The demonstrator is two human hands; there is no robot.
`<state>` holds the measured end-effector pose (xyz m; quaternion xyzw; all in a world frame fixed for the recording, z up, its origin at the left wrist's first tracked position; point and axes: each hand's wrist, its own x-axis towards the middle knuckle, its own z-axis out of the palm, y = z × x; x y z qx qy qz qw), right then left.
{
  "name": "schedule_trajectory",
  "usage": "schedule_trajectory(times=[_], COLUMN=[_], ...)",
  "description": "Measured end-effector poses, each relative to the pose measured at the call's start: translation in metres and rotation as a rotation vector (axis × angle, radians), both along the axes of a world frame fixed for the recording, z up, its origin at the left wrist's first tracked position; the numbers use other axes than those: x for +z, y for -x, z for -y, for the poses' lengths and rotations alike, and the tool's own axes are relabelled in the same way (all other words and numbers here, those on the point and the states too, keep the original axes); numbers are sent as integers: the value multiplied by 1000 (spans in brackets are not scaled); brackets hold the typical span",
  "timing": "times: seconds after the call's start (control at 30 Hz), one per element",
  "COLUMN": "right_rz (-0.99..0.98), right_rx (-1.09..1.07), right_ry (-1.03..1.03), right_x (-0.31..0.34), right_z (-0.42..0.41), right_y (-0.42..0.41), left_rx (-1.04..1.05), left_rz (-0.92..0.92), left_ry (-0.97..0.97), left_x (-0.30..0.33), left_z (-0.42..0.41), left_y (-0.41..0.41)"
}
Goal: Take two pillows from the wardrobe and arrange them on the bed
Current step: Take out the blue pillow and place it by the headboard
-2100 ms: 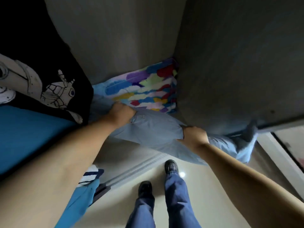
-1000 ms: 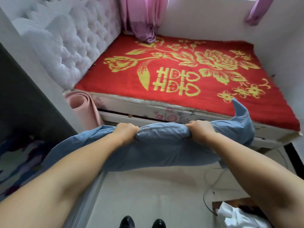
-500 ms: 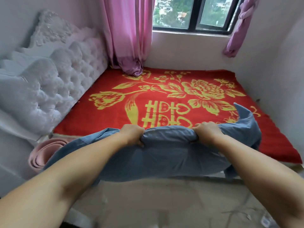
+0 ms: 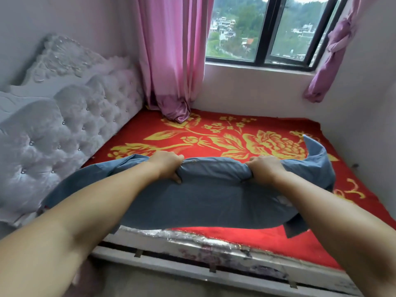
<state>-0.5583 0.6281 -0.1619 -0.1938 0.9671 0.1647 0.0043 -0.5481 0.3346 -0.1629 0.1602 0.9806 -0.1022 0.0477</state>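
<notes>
I hold a blue-grey pillow in the air over the near edge of the bed, which is covered by a red blanket with yellow flowers. My left hand grips the pillow's top edge left of centre, fingers curled into the fabric. My right hand grips the same edge right of centre. The pillowcase's loose corners stick out at both ends. The wardrobe and the second pillow are out of view.
A tufted white headboard runs along the bed's left side. Pink curtains hang at the far left corner, touching the blanket, and a knotted one hangs at the right. A window is behind. A wall bounds the bed's right side.
I have pulled the pillow out of the wardrobe, turned to the bed and carried it forward, so it now hangs over the blanket's near edge. Both hands kept their grip.
</notes>
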Motion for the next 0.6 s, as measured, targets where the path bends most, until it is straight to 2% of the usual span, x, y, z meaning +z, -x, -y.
schedule_trajectory(times=[0.3,0.6], right_rz=[40,75], right_rx=[97,70], right_ry=[-15,21], right_x=[-6,-14], right_z=[38,95], right_y=[142,255], left_rx=[56,37], left_rz=[7,37], left_ry=[-23,-4], left_x=[-26,-21], left_z=[38,97], left_y=[123,241])
